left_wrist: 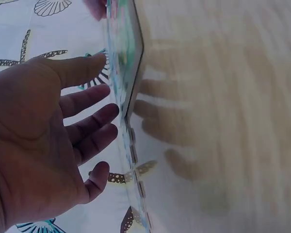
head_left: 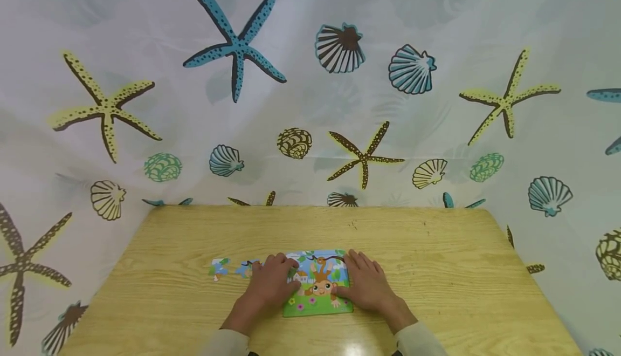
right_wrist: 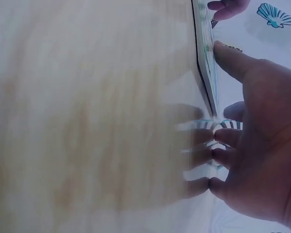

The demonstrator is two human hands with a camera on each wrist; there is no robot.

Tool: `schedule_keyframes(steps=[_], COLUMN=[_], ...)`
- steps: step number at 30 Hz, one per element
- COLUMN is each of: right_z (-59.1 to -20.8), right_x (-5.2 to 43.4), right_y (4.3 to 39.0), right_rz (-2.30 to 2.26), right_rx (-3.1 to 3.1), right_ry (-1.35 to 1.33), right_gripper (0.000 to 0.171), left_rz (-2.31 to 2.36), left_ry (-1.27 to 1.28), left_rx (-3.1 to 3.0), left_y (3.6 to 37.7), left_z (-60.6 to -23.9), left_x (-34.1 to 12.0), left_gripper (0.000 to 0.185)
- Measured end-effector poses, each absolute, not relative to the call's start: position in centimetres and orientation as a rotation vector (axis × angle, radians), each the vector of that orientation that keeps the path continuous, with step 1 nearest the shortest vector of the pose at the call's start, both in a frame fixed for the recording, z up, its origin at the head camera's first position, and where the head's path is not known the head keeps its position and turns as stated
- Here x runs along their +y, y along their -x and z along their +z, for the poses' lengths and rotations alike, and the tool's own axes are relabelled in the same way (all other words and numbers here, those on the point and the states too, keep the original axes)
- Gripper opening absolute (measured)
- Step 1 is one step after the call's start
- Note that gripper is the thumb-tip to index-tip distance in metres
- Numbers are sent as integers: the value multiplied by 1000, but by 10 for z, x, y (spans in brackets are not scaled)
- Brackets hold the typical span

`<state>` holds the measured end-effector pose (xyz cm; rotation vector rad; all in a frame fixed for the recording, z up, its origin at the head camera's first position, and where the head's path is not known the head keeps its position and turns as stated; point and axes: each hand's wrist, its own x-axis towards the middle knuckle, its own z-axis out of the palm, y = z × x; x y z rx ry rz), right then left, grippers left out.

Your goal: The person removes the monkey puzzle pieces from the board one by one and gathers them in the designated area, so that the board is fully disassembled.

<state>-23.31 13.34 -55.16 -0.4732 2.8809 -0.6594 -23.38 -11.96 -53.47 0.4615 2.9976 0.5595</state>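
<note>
A jigsaw puzzle board (head_left: pixel 317 306) with a monkey picture lies flat on the table between both hands. The left hand (head_left: pixel 275 280) is at its left edge, thumb over the picture and fingers loosely bent; in the left wrist view its fingertips are beside the board's side. The right hand (head_left: pixel 368 283) rests along the right edge, its thumb reaching onto the picture and its other fingertips down on the table in the right wrist view. Left of the left hand lie loose puzzle pieces, one blue and green piece (head_left: pixel 220 267) and another piece (head_left: pixel 242 269) partly hidden by that hand.
The wooden table (head_left: pixel 451 269) has a pale, glossy grain. A white curtain (head_left: pixel 301 102) printed with starfish and shells hangs along the table's back and both sides.
</note>
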Motion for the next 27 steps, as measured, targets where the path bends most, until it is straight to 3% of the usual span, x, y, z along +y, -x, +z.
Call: schedule_keyframes(steps=[14, 27], right_z=[-547, -547], right_x=[117, 116], right_y=[219, 220], right_rz=[-539, -420], right_rx=[2837, 2872], right_ry=[696, 696], right_gripper=[58, 56], left_rz=[433, 630], left_ry=[-355, -358], left_rx=[3037, 2940], left_y=[235, 246], left_z=[-538, -539], left_x=[-107, -109], left_gripper=[31, 31])
